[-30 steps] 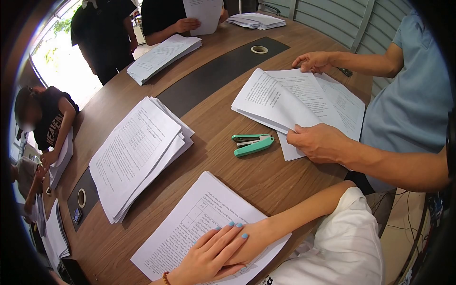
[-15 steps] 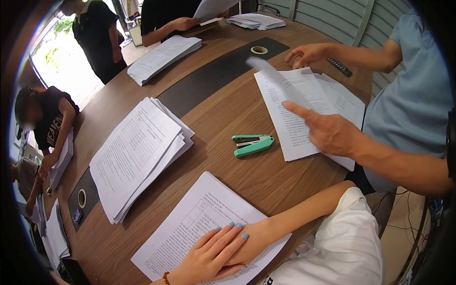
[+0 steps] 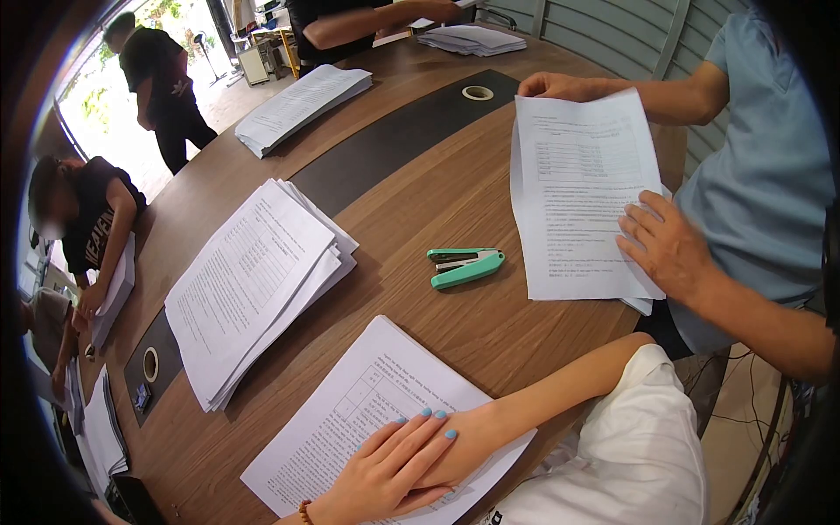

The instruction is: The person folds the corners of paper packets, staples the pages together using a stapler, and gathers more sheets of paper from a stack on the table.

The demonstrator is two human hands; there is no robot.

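Note:
My left hand (image 3: 389,468), with blue nails and a beaded bracelet, lies flat over the back of my right hand (image 3: 464,439). My right hand rests on a printed paper stack (image 3: 337,418) at the table's near edge; its fingers are hidden under the left. A green stapler (image 3: 468,269) lies on the wood beyond them. Left of the stapler sits a thicker, loosely fanned stack of printed sheets (image 3: 249,284).
At the right, a person in a blue shirt (image 3: 757,157) handles printed sheets (image 3: 586,197). Tape rolls (image 3: 477,92) (image 3: 150,365) and more paper stacks (image 3: 302,103) (image 3: 472,38) lie on the table (image 3: 411,206). Other people (image 3: 162,79) (image 3: 105,214) are around the far side.
The neighbouring person has turned a sheet over and now holds the papers raised at their far edge. A standing person in the back has moved away. My hands have not moved.

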